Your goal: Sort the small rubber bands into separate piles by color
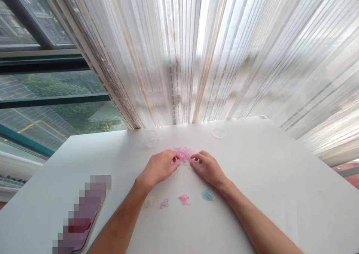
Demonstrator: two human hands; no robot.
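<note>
A loose heap of tiny pastel rubber bands [183, 153], mostly pink, lies on the white table [269, 171]. My left hand [159, 167] rests at the heap's left edge with fingers curled into a pinch on the bands. My right hand [207, 167] sits at the heap's right edge, fingers bent and pinching at it too. Between my forearms lie small sorted clusters: a pale yellow one [148, 202], a lilac one [164, 203], a pink one [184, 199] and a blue one [207, 195].
A clear round container [151, 138] stands behind the heap at left and its clear lid [219, 133] lies at right. A blurred flat object [81, 220] lies at the table's near left. Striped sheer curtains [213, 52] hang behind the table; a window is at left.
</note>
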